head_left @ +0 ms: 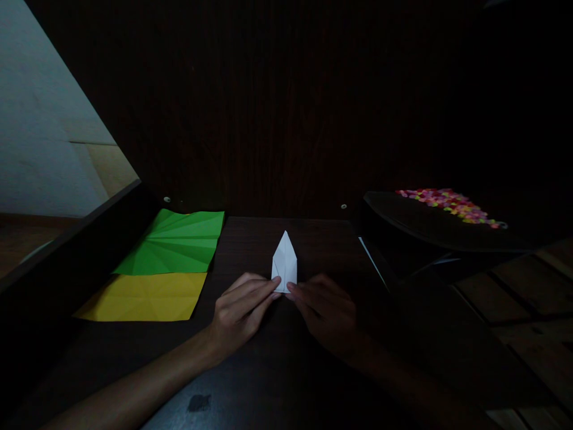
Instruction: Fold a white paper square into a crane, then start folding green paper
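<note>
A small sheet of white paper [285, 257], folded to a point at its far end and straight along its sides, stands out against the dark table in the middle of the view. My left hand [242, 307] pinches its near left corner, the fingertips on top of the paper. At the near right corner, my right hand [326, 307] grips it the same way, though this hand lies in deep shadow. A fold line runs down the paper's middle, and a slanted crease shows near the left fingers.
On the left lie a creased green paper [179, 242] and a yellow paper [147, 297] partly under it. A dark board [286, 107] rises behind the table. To the right is a dark item with a pink and yellow beaded strip [452, 206]. A low ledge [76, 239] borders the left.
</note>
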Motion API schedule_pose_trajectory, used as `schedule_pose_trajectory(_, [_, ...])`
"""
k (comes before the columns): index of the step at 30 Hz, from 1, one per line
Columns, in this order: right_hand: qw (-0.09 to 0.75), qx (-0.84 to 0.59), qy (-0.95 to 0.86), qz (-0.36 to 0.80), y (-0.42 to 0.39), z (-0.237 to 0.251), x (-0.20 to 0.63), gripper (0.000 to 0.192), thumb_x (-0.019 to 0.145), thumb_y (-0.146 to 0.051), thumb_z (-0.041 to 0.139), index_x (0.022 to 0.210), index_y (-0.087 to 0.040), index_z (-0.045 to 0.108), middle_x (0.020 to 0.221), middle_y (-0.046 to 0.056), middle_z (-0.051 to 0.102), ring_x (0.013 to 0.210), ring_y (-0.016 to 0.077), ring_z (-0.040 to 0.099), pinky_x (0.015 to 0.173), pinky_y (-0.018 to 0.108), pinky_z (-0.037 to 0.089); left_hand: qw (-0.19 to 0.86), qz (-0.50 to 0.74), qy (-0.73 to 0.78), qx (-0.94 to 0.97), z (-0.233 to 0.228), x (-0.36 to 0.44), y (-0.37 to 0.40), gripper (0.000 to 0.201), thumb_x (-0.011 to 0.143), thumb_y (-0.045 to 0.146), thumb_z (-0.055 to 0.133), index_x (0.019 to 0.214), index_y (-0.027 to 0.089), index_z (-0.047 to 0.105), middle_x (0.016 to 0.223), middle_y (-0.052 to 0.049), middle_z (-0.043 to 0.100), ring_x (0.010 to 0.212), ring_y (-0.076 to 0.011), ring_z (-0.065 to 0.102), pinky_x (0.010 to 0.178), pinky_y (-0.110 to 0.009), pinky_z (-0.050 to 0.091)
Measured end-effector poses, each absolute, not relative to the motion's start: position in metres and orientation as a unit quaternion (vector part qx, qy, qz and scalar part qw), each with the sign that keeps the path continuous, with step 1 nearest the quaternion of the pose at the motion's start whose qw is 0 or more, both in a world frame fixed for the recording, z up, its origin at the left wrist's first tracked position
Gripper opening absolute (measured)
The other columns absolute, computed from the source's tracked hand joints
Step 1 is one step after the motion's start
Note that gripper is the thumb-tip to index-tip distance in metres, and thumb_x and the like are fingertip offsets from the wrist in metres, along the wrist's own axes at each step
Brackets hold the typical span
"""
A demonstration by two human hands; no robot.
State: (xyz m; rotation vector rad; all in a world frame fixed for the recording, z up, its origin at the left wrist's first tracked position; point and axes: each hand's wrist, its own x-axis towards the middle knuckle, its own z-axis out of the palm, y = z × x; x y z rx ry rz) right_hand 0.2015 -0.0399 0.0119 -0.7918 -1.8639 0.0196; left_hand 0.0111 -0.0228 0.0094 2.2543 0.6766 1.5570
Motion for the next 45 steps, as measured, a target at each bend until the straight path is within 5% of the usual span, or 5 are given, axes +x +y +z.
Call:
schedule_pose_trajectory(13, [0.524, -0.380, -0.762, 0.008, -0.041, 0.009, 0.199, 0.031, 0.086, -0.008, 0.063, 0.105, -0.030, 0.074, 0.083, 0.004, 0.070, 0.070, 0.0173, 0.062, 0.060, 0.032, 0.052, 0.122, 0.518, 0.233, 0.814, 0.004, 0.006, -0.025, 0.050, 0.084, 0.000, 0.062, 0.127, 0.024, 0.061, 0.096, -0.008, 0.071, 0.085, -0.0201, 0.065, 0.072, -0.033, 0.054])
schedule_pose_trajectory(24, [0.501, -0.386, -0.775, -0.003, -0.046, -0.002, 0.204, 0.032, 0.088, -0.009, 0.061, 0.107, -0.031, 0.072, 0.087, 0.004, 0.067, 0.073, 0.0158, 0.065, 0.059, 0.027, 0.055, 0.088, 0.543, 0.268, 0.791, 0.000, 0.006, -0.028, 0.044, 0.082, 0.002, 0.066, 0.119, 0.027, 0.067, 0.083, -0.002, 0.060, 0.072, -0.0134, 0.059, 0.061, -0.024, 0.051])
schedule_pose_trajectory(34, [0.527, -0.389, -0.755, 0.020, -0.042, -0.006, 0.198, 0.022, 0.090, -0.011, 0.060, 0.097, -0.027, 0.073, 0.093, 0.005, 0.063, 0.079, 0.0144, 0.066, 0.064, 0.023, 0.059, 0.237, 0.542, 0.334, 0.734, 0.011, 0.013, -0.026, 0.018, 0.082, 0.012, 0.067, 0.096, 0.019, 0.076, 0.097, -0.007, 0.061, 0.085, -0.0165, 0.066, 0.075, -0.028, 0.057])
schedule_pose_trajectory(38, [0.546, -0.358, -0.754, 0.068, -0.036, -0.006, 0.194, 0.017, 0.087, -0.011, 0.063, 0.094, -0.025, 0.072, 0.093, 0.004, 0.060, 0.081, 0.0147, 0.065, 0.067, 0.025, 0.058, 0.362, 0.552, 0.399, 0.637, 0.005, 0.015, -0.018, 0.004, 0.078, 0.021, 0.074, 0.077, 0.017, 0.074, 0.090, -0.004, 0.059, 0.079, -0.0144, 0.066, 0.067, -0.023, 0.057])
schedule_pose_trajectory(45, [0.560, -0.428, -0.668, 0.239, -0.030, -0.009, 0.194, 0.010, 0.078, -0.019, 0.072, 0.082, -0.022, 0.064, 0.092, 0.003, 0.060, 0.083, 0.0170, 0.062, 0.072, 0.030, 0.054, 0.556, 0.535, 0.388, 0.505, -0.004, 0.019, -0.016, 0.031, 0.066, 0.020, 0.082, 0.086, 0.016, 0.059, 0.075, 0.003, 0.060, 0.062, -0.0094, 0.064, 0.060, -0.019, 0.053])
